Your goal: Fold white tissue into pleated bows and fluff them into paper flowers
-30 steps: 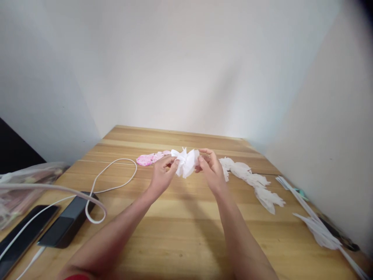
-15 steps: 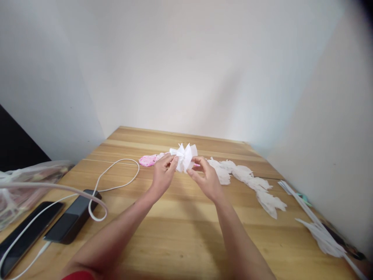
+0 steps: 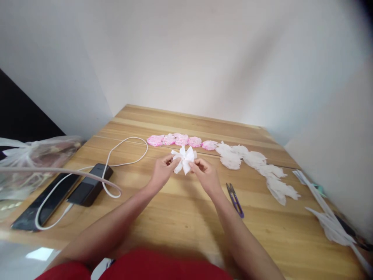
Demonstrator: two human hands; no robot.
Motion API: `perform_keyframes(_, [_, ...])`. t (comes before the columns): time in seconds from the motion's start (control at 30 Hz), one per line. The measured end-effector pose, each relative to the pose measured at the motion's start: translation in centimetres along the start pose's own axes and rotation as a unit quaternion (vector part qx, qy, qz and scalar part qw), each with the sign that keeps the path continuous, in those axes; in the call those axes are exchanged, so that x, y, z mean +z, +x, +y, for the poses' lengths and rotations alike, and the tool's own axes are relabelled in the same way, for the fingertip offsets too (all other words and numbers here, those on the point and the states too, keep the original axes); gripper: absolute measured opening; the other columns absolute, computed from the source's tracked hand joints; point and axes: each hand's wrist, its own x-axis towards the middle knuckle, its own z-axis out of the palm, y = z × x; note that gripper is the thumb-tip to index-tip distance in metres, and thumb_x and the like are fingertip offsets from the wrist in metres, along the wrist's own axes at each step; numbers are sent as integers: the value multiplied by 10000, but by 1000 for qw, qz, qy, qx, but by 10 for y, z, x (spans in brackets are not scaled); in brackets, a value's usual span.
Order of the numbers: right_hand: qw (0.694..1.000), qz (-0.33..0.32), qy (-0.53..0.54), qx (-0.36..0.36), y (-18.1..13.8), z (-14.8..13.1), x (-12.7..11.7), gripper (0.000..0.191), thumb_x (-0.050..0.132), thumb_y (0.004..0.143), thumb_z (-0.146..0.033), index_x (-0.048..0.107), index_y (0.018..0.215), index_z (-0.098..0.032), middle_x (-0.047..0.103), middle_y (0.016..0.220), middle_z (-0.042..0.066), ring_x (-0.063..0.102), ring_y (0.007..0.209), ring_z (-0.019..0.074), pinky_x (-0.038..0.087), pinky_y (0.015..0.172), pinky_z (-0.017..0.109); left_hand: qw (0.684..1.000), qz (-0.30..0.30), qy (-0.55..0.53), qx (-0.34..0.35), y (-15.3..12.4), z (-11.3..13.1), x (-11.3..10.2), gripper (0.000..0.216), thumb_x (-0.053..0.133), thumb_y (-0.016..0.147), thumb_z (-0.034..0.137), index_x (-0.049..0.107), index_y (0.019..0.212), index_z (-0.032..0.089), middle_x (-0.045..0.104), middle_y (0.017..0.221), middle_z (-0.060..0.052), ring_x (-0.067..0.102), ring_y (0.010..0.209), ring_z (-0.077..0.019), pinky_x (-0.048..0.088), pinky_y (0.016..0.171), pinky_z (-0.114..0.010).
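Note:
A white paper-like flower (image 3: 184, 158) with spread petals is held up above the middle of the table. My left hand (image 3: 163, 169) pinches its left side between thumb and fingers. On the other side, my right hand (image 3: 204, 173) grips a petal the same way. Behind the flower lies a row of pink and white flowers (image 3: 181, 139). Several crumpled white flowers (image 3: 255, 160) continue that row to the right. Thread snips (image 3: 234, 200) with purple handles rest beside my right forearm.
On the left, a white cable (image 3: 127, 162) loops by a black power bank (image 3: 91, 186) and a dark phone (image 3: 43, 204). A clear plastic bag (image 3: 37, 155) sits at the left edge. White strips (image 3: 318, 198) lie along the wooden table's (image 3: 180, 225) right side.
The view has tilted down, bringing the snips and the whole pink row into sight. The flower has turned so its open face shows, with both hands still on it.

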Motion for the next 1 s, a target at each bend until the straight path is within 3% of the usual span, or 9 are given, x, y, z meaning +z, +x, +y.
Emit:
perform_keyframes(0.13, [994, 13, 106, 23, 11, -11, -7, 262, 666, 761, -446, 628, 718, -191, 625, 680, -7, 569, 615, 128, 501, 626, 271, 995, 1, -93, -35, 10, 20, 5, 379, 711, 682, 500, 622, 693, 132, 551, 634, 9, 444, 582, -96, 344, 542, -214])
perform_keyframes(0.23, [991, 22, 130, -10, 20, -25, -16, 250, 662, 782, -436, 634, 728, -193, 622, 673, -8, 576, 616, 126, 509, 633, 273, 994, 1, -110, -5, 20, 37, 11, 371, 698, 705, 492, 598, 666, 138, 532, 620, 13, 423, 570, -91, 327, 541, -217])
perform_keyframes(0.37, [992, 45, 74, -87, 22, -47, -25, 250, 582, 849, -442, 630, 790, -204, 649, 750, 12, 615, 669, 148, 524, 653, 293, 988, 59, 3, 142, 29, 58, 16, 313, 633, 798, 404, 584, 612, 156, 494, 584, 22, 407, 566, -101, 317, 554, -236])
perform_keyframes(0.47, [986, 70, -17, -150, 20, -60, -23, 252, 534, 877, -446, 624, 901, -212, 680, 848, 37, 637, 774, 176, 522, 705, 307, 949, 108, 125, 269, 31, 69, 19, 235, 614, 831, 325, 633, 654, 171, 542, 609, 13, 453, 585, -112, 342, 597, -249])
perform_keyframes(0.57, [975, 123, -86, -161, 21, -65, -16, 196, 585, 850, -404, 611, 830, -211, 674, 797, 21, 624, 749, 171, 503, 700, 291, 921, 121, 174, 327, 31, 73, 20, 181, 599, 842, 280, 652, 701, 180, 561, 621, 8, 484, 594, -117, 356, 615, -251])
perform_keyframes(0.67, [977, 136, -81, -146, 27, -61, -12, 215, 609, 832, -385, 591, 721, -202, 642, 707, 1, 599, 680, 154, 484, 661, 272, 926, 107, 168, 322, 33, 69, 19, 220, 572, 862, 279, 629, 676, 176, 526, 600, 9, 471, 592, -121, 346, 605, -254])
perform_keyframes(0.8, [989, 101, -26, -104, 35, -51, -18, 290, 612, 821, -409, 552, 637, -193, 587, 613, -17, 546, 587, 132, 437, 561, 246, 961, 68, 92, 254, 38, 62, 15, 327, 533, 894, 332, 565, 612, 169, 510, 607, 5, 447, 592, -122, 335, 592, -257])
perform_keyframes(0.9, [993, 68, 2, -96, 37, -48, -23, 240, 608, 828, -419, 605, 746, -193, 642, 707, 5, 587, 657, 150, 465, 606, 259, 963, 57, 88, 250, 39, 60, 14, 331, 526, 901, 335, 570, 618, 169, 534, 623, -1, 465, 609, -128, 344, 606, -261])
perform_keyframes(1.0, [989, 79, 3, -122, 35, -49, -27, 215, 600, 844, -407, 629, 928, -211, 682, 899, 34, 622, 814, 177, 486, 712, 284, 940, 41, 146, 305, 36, 59, 14, 294, 513, 909, 285, 613, 659, 168, 566, 647, -14, 497, 635, -138, 355, 644, -271])
